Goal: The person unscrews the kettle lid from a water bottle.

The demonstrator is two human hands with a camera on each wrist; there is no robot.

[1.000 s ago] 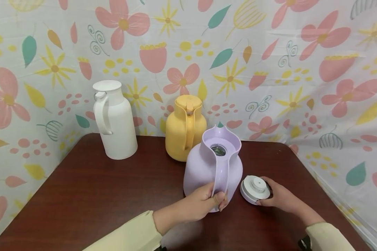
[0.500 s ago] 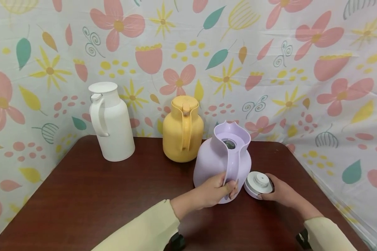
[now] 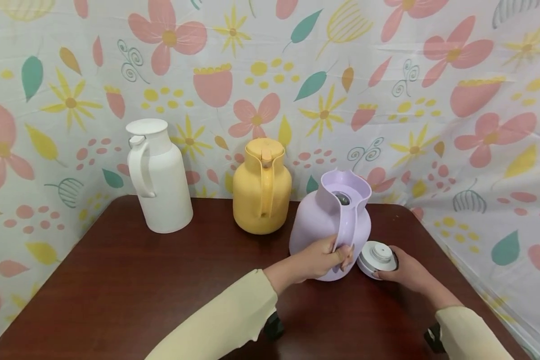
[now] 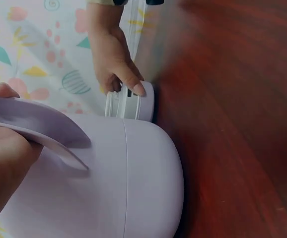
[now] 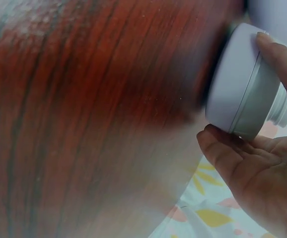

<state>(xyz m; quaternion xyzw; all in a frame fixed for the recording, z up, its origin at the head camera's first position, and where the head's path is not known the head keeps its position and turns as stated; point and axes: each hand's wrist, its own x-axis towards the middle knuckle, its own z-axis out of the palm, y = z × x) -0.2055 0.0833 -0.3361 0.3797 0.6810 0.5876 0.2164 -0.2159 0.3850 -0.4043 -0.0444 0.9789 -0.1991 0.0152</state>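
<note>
Three jugs [image 3: 168, 190] [image 3: 249, 195] [image 3: 315, 220] — one loose lid [image 3: 375, 256] — one table [image 3: 117, 285].

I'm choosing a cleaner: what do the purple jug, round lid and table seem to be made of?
Purple jug: probably moulded plastic, satin, going by its soft sheen and the fine seam round its body. Round lid: likely plastic, smooth, in even white and pale purple. Table: glossy wood look, with streaked dark-red grain and reflections; solid wood or laminate, I can't tell.

White pitcher [image 3: 165, 185] upright near far left corner of red-brown worktop [image 3: 153, 270], yellow jug [image 3: 262, 187] upright near far edge, floral-print cloth [image 3: 270, 60] behind.
</note>
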